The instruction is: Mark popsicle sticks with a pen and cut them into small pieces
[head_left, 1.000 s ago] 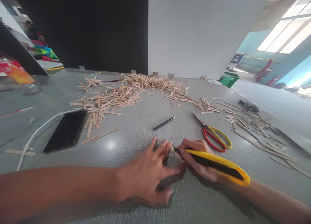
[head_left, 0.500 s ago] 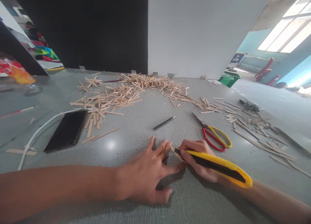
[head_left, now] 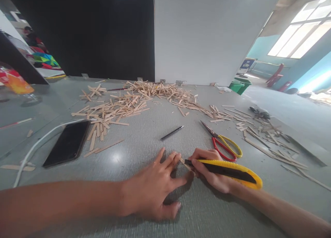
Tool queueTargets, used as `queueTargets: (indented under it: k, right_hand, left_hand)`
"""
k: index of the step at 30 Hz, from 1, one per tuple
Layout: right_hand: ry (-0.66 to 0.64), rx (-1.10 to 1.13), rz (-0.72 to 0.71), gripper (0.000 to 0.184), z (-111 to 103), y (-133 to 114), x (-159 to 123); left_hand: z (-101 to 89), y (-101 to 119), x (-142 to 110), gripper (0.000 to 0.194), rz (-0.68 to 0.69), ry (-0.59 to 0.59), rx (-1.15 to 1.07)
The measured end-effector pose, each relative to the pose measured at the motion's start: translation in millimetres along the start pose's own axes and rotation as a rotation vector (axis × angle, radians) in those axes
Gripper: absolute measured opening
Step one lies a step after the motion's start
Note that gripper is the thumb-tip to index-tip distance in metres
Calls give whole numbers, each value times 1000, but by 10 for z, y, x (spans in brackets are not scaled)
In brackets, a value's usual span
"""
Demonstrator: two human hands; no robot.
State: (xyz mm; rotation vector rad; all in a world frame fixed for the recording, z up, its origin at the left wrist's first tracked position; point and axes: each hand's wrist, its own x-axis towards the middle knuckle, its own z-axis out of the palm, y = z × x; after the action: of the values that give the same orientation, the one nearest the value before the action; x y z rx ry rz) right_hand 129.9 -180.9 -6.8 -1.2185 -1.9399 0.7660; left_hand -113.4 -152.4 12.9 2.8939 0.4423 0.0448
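My right hand (head_left: 213, 171) grips a yellow and black utility knife (head_left: 232, 172), its tip down at a small wooden stick (head_left: 186, 165) on the table. My left hand (head_left: 161, 186) lies with fingers spread, its fingertips pressing the stick against the tabletop. The stick is partly covered by my fingers, and the knife's blade is too small to make out. Beyond my hands lie a dark pen (head_left: 172, 133) and scissors (head_left: 222, 141) with one red and one yellow handle.
A heap of wooden sticks (head_left: 124, 105) spreads across the back. Left are a phone (head_left: 67, 143), a white cable (head_left: 33, 150) and a bottle (head_left: 18, 83). Wood scraps (head_left: 276, 134) and a flat metal blade (head_left: 306, 150) lie right. Upright panels (head_left: 201, 34) stand behind.
The view has shifted slightly, so the table's things appear a little further left. The knife's rear end has swung slightly; both hands stay at the stick.
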Motion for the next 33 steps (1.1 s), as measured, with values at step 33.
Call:
queueTargets:
  k: [33]
  right_hand:
    - [265,438,222,67,-260,74,-87]
  left_hand:
    - [-1032,128,-119,30,-469,210,-1049]
